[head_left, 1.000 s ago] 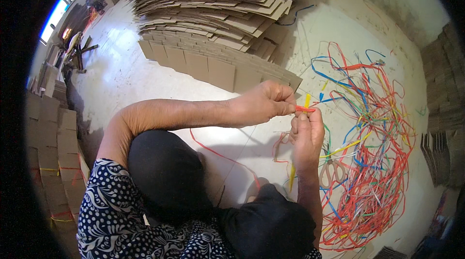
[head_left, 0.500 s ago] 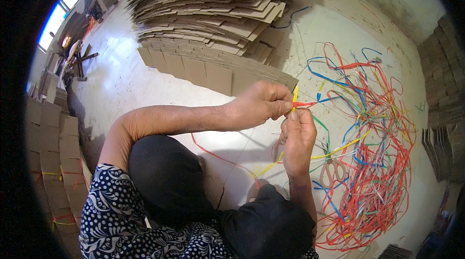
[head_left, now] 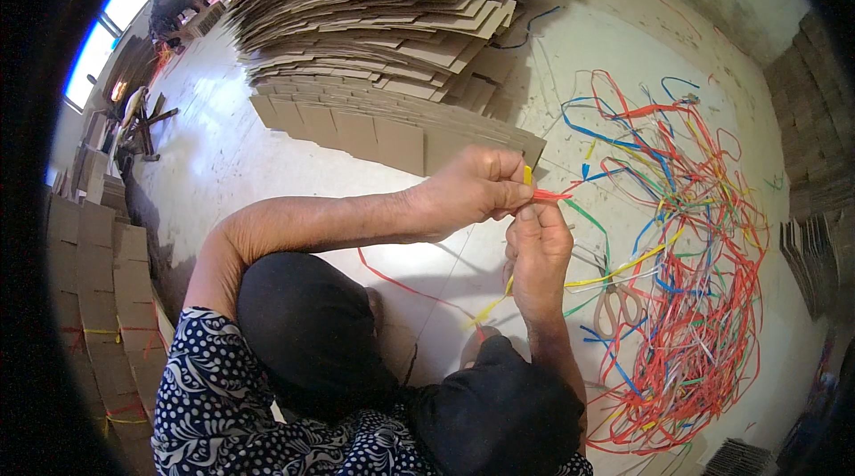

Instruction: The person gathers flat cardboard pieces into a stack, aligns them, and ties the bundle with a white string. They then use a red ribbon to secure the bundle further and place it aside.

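Observation:
My left hand (head_left: pixel 470 193) is closed, with a red plastic strap (head_left: pixel 552 196) and a yellow strap (head_left: pixel 527 175) between thumb and fingers. The yellow end sticks up just above the fingertips, and the red end points to the right. Directly below, my right hand (head_left: pixel 541 255) has thumb and forefinger pinched at the same spot, where the straps cross. A yellow length (head_left: pixel 606 280) runs from beside my right hand toward the heap. Whether a knot lies under the fingertips is hidden.
A tangled heap of coloured straps (head_left: pixel 690 347) covers the floor at right, with scissors (head_left: pixel 616 309) at its near edge. Ahead stands a tall stack of cardboard sheets (head_left: pixel 383 26), with a lower cardboard row (head_left: pixel 396 148) before it. Tied cardboard bundles (head_left: pixel 102 298) line the left.
My fingertips have drawn closer together around the straps. Less of the yellow end shows above my left hand. In the far left background, a cardboard piece has come down lower.

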